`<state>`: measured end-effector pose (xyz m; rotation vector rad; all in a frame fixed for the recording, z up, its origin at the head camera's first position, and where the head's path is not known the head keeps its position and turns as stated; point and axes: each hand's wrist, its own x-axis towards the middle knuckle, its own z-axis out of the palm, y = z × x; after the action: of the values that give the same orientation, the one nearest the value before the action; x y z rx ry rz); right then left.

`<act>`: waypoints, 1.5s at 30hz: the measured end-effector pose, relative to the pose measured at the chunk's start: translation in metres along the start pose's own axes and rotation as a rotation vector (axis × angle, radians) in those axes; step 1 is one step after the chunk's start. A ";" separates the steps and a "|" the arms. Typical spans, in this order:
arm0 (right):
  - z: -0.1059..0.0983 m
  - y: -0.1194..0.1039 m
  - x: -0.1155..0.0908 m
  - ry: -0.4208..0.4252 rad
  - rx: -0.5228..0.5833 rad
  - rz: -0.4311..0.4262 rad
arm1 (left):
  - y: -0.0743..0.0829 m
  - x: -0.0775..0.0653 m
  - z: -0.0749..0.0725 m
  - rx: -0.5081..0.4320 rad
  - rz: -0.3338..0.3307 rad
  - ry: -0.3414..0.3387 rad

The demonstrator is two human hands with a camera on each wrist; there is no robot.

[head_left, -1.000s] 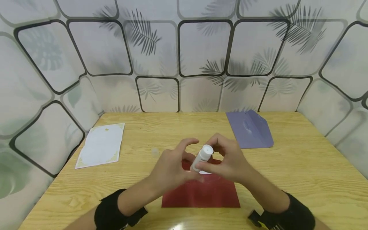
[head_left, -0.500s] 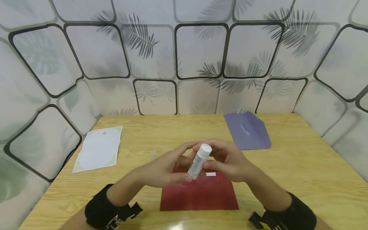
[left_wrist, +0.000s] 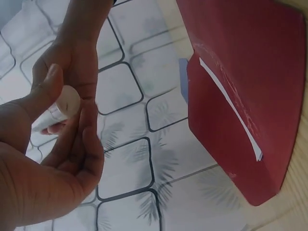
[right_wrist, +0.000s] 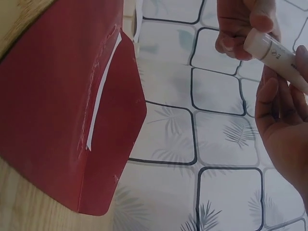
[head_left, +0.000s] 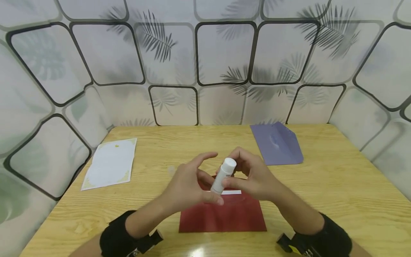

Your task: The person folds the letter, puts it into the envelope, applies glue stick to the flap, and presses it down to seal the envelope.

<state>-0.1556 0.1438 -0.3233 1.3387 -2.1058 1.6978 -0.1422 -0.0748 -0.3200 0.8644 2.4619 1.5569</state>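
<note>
A white glue stick (head_left: 222, 175) with its cap end up is held tilted above the red envelope (head_left: 222, 216). My right hand (head_left: 253, 178) pinches it between thumb and fingers near the upper part. The left hand (head_left: 187, 182) is spread around the lower end, its index finger stretched away and its thumb close by the base. In the right wrist view printing shows on the glue stick (right_wrist: 276, 57). The envelope's flap (right_wrist: 120, 110) lies unfolded, and a white paper edge (left_wrist: 231, 106) shows at its mouth, with glossy streaks along the fold.
A white sheet (head_left: 110, 164) with gold corner decoration lies at the left of the wooden table (head_left: 160, 142). At the back right lies a purple envelope (head_left: 277, 144), its flap raised. Patterned fabric (head_left: 224, 53) closes off the back and sides.
Half a second ago the left fingers closed in around the glue stick; now they have spread from it. The right hand keeps its hold, and the envelopes and sheet stay put.
</note>
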 end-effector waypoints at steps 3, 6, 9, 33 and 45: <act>0.002 0.000 0.000 0.027 0.004 0.016 | 0.002 -0.002 0.004 0.052 0.021 0.044; 0.002 0.002 -0.001 0.027 0.019 0.018 | 0.001 -0.001 0.003 0.029 0.036 0.002; -0.002 0.004 -0.001 -0.011 0.086 0.009 | -0.004 0.003 -0.003 -0.094 0.068 -0.129; 0.002 0.001 0.000 0.133 -0.054 0.095 | 0.000 0.000 0.006 -0.006 0.006 0.046; -0.005 0.003 0.001 -0.009 0.268 0.046 | -0.012 0.007 -0.007 -0.401 0.126 -0.296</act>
<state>-0.1601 0.1471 -0.3228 1.3746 -1.9824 2.0561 -0.1558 -0.0802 -0.3255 1.0939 1.8406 1.7320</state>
